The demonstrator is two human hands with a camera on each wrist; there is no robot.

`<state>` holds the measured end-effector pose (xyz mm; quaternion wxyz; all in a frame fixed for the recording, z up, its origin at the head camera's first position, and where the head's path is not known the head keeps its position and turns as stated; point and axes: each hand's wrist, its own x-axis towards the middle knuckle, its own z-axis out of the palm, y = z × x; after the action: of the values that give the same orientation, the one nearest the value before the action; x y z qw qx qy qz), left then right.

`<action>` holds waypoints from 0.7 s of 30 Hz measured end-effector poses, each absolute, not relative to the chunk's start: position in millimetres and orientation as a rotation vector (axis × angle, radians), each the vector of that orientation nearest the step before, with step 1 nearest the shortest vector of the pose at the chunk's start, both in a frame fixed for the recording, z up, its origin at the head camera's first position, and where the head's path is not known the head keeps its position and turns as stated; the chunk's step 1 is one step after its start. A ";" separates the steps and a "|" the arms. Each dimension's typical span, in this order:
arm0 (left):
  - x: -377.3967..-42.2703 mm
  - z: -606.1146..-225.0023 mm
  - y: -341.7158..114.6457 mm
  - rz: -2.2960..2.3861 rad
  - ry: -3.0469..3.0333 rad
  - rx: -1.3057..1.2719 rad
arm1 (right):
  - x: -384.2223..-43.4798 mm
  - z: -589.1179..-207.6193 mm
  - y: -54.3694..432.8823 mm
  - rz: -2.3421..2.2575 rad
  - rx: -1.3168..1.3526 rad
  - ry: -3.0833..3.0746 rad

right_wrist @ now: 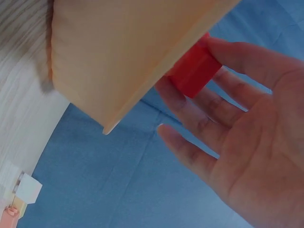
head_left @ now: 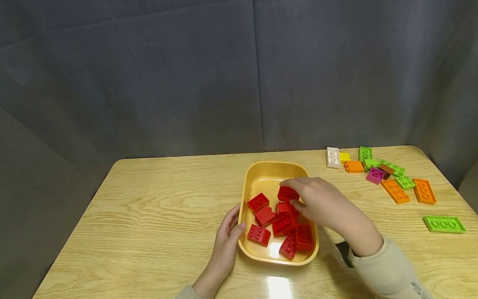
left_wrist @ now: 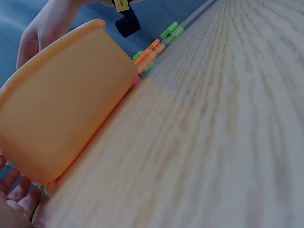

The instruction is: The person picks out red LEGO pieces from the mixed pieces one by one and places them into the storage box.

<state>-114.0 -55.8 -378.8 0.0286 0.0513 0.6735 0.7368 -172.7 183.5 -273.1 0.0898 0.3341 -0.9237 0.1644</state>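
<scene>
A yellow plastic tray [head_left: 277,262] holds several red toy bricks [head_left: 259,235]; its outer wall fills much of the left wrist view. At its left side my left hand [head_left: 227,234] grips the wall, with the thumb at the rim and the fingers outside. Over the tray's far right part, my right hand [head_left: 317,203] pinches a red brick [right_wrist: 194,69] between thumb and fingers. The right wrist view shows this brick just above the rim, partly hidden by the tray wall. In the head view, the fingers cover part of it.
Loose bricks lie at the table's far right: a white brick [head_left: 333,158], an orange brick [head_left: 353,167], a purple brick [head_left: 375,175] and several green ones. Nearer sits a long green brick [head_left: 444,224]. A dark curtain [head_left: 186,83] hangs behind the wooden table [head_left: 149,232].
</scene>
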 end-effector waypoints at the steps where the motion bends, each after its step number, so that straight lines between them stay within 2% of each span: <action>1: -114.0 -378.8 -55.8 2.274 2.078 0.158 | -172.2 -272.9 182.9 0.486 0.997 -2.740; 21: -114.0 -378.8 -56.1 2.283 2.069 0.160 | -163.3 -275.7 166.9 0.437 1.120 -2.610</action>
<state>-114.0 -56.1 -378.8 0.0282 0.0518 0.6704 0.7396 -163.3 166.9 -275.7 0.1334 0.3861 -0.9002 0.1508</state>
